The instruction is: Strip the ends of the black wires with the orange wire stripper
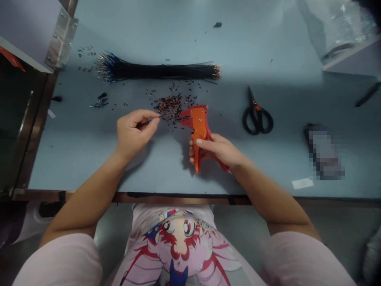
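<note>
My left hand point(135, 131) pinches a thin black wire point(162, 115) between thumb and fingertips, its tip pointing right. My right hand point(218, 150) is wrapped round the handles of an orange and red wire stripper point(200, 125), whose jaws face left, a little right of the wire's tip. Beneath and behind the jaws lies a pile of small dark and coppery scraps point(171, 105). Beyond the pile, a long bundle of black wires point(163, 71) stretches sideways, with blue and metallic ends at the left and coppery ends at the right.
Black-handled scissors point(257, 119) lie right of the stripper. Farther right are a blurred dark object point(326, 153), a white label point(303, 183) and a black pen-like item point(368, 94). A few loose wire pieces point(99, 103) lie at the left. Clear plastic point(347, 24) sits at the back right.
</note>
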`<state>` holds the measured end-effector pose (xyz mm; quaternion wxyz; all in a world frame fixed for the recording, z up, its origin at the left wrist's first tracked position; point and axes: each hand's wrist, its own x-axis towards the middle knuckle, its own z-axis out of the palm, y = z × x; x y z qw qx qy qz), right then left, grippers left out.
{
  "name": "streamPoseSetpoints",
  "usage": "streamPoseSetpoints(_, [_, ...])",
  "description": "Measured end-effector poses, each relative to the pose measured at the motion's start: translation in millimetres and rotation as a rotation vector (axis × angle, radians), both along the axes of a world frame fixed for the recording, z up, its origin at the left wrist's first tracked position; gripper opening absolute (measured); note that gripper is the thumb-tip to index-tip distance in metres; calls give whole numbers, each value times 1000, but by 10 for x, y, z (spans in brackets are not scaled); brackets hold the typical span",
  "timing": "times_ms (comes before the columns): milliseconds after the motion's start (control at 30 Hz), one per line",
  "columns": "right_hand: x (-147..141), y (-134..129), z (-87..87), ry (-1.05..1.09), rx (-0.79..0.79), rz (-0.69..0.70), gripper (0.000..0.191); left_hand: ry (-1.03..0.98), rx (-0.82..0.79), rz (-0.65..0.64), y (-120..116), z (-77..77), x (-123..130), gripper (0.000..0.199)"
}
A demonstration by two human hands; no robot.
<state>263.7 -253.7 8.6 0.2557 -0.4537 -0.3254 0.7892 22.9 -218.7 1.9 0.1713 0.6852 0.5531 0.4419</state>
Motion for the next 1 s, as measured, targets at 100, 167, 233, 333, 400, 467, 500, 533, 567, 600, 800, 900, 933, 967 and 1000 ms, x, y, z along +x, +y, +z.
streamPoseSetpoints(100, [-49,-50,-17,69,-14,49,34,22,13,-49,-49,-8,50,9])
streamPoseSetpoints(167, [-57,-66,-12,115,-21,58,33,35,29,-87,-73,-8,70,9])
streamPoseSetpoints(233, [-55,-78,0,162,-22,69,32,55,47,-113,-90,-5,81,10])
streamPoseSetpoints(333, [-51,-96,19,211,-22,85,31,88,77,-143,-106,0,89,9])
streamPoseSetpoints(400, [-53,-109,30,221,-15,94,31,106,90,-162,-113,1,92,10])
streamPoseSetpoints(467, [-58,-120,36,229,-9,107,31,125,90,-170,-120,-2,96,10])
streamPoseSetpoints(500, [-61,-124,38,232,-8,111,31,134,88,-170,-123,-5,98,11])
streamPoseSetpoints(533, [-65,-128,40,233,-6,114,31,143,85,-169,-126,-9,100,11])
streamPoseSetpoints(567, [-70,-131,42,231,-5,116,31,149,83,-167,-129,-13,102,12])
streamPoseSetpoints(600, [-75,-134,43,228,-3,120,31,156,83,-167,-133,-17,105,12])
streamPoseSetpoints(800, [-102,-155,47,186,35,141,31,175,104,-186,-149,-23,110,13])
streamPoseSetpoints(900, [-109,-168,46,164,50,136,31,181,90,-183,-156,-7,110,14])
streamPoseSetpoints(933, [-109,-171,46,161,53,136,31,186,84,-185,-158,-2,110,14])
streamPoseSetpoints(967, [-110,-174,46,158,57,135,31,192,80,-186,-160,2,110,14])
streamPoseSetpoints(1000, [-110,-176,46,153,61,137,30,198,74,-186,-161,4,111,14])
